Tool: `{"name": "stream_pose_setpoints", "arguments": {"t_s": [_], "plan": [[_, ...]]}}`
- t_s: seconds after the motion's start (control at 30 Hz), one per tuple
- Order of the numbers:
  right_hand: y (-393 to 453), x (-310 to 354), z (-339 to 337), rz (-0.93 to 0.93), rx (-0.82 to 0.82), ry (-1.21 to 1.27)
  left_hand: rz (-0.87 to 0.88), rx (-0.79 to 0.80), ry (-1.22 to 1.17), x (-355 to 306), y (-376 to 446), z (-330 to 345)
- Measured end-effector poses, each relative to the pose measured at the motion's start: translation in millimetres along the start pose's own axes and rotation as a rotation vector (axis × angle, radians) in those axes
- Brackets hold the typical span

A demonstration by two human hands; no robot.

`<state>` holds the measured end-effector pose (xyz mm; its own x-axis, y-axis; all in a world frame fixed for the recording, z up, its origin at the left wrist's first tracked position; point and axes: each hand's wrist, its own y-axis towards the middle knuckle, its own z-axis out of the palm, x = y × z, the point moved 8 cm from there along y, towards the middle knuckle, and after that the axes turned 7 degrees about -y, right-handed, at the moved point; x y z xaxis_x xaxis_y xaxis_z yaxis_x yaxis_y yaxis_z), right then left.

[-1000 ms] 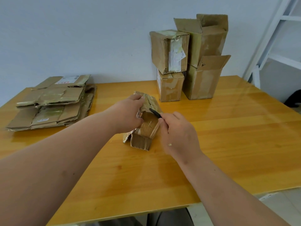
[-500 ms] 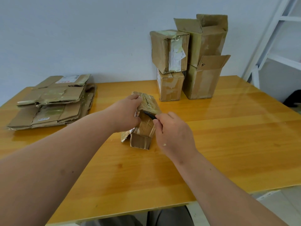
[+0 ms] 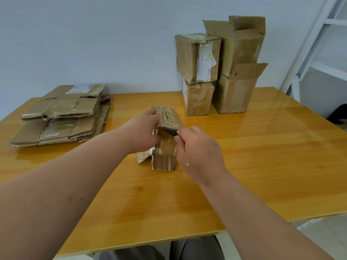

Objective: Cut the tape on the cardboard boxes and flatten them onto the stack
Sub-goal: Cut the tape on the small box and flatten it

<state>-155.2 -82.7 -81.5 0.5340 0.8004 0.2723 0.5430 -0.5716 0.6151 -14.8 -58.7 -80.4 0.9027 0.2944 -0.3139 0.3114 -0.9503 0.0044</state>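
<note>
A small taped cardboard box stands on end in the middle of the wooden table. My left hand grips its upper left side, fingers curled over the top edge. My right hand holds a black cutter, whose tip lies against the box's front face just under the top flap. A stack of flattened boxes lies at the table's far left.
Several upright cardboard boxes are piled at the back of the table against the white wall, two with open flaps. A white metal frame stands to the right. The table's near edge runs just in front of my legs.
My right hand has drawn the cutter a little to the right along the box's upper front. My left hand keeps its grip on the box, which has barely shifted.
</note>
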Motion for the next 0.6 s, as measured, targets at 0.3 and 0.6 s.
{"name": "stream_pose_setpoints", "arguments": {"t_s": [0.3,0.6], "plan": [[5.7,9.2,4.2,-0.025,0.095,-0.055,0.000,-0.019,-0.017,3.7,-1.4,1.2],[1.8,10.6,5.0,0.007,0.077,-0.044,-0.003,-0.058,-0.066,5.1,-5.7,1.0]]}}
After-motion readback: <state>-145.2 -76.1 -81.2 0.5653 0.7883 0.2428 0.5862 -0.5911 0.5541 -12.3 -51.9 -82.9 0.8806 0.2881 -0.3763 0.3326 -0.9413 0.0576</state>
